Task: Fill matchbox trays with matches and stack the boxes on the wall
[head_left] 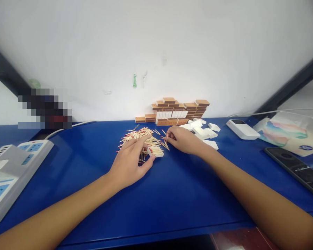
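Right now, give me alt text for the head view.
Two bare hands work at a pile of matches on a blue table: the left hand holds a small white tray, the right hand pinches matches. Stacked matchboxes line the wall behind.

Two bare forearms are seen entering from the bottom corners of the frame and converging toward its centre. The left hand point(131, 161) is held palm down just left of centre, its wrist slightly bent, the index finger stretched forward and the thumb swung out to the right, with the remaining fingers curled under. The right hand point(184, 139) is placed a little higher and right of centre, palm down, its fingers bent and drawn together toward the left, fingertips pinched low. The two hands are kept close together but apart. Both arms are bare to the frame's edge.
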A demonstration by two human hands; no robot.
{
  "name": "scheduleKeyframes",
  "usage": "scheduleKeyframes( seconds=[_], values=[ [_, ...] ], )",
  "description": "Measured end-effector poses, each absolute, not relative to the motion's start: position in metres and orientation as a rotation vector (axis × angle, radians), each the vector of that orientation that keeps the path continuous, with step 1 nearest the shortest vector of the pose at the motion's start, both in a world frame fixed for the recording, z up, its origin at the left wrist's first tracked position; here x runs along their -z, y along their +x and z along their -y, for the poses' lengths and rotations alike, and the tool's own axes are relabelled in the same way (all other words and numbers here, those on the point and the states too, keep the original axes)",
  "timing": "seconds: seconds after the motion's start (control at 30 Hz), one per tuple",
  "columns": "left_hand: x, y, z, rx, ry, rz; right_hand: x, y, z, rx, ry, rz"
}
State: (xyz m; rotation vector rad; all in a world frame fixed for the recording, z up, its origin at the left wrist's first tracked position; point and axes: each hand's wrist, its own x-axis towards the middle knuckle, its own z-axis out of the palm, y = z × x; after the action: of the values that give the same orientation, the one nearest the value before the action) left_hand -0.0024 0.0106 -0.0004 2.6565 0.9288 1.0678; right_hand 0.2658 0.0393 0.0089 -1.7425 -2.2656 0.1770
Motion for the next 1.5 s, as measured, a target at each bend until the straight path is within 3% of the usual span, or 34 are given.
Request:
scheduleKeyframes(
  seconds=[0.3,0.6,1.0,1.2,1.5],
  values=[
    [0.000,-0.002,-0.009,-1.076,2.636,-0.937,-0.014,0.269,-0.037,-0.261,-1.753,2.256],
    [-0.001,-0.003,-0.013,-1.093,2.480,-1.032,-0.046,0.245,-0.006,-0.463,-1.374,2.242],
    [-0.006,-0.003,-0.014,-1.260,2.415,-1.048,-0.048,0.235,0.004,-0.387,-1.238,2.257],
    [-0.010,-0.003,-0.008,-1.414,2.556,-1.056,-0.048,0.255,-0.016,-0.117,-1.483,2.016],
    [-0.006,-0.003,-0.015,-1.355,2.433,-1.113,-0.021,0.265,-0.032,-0.183,-1.603,2.285]
  ],
)
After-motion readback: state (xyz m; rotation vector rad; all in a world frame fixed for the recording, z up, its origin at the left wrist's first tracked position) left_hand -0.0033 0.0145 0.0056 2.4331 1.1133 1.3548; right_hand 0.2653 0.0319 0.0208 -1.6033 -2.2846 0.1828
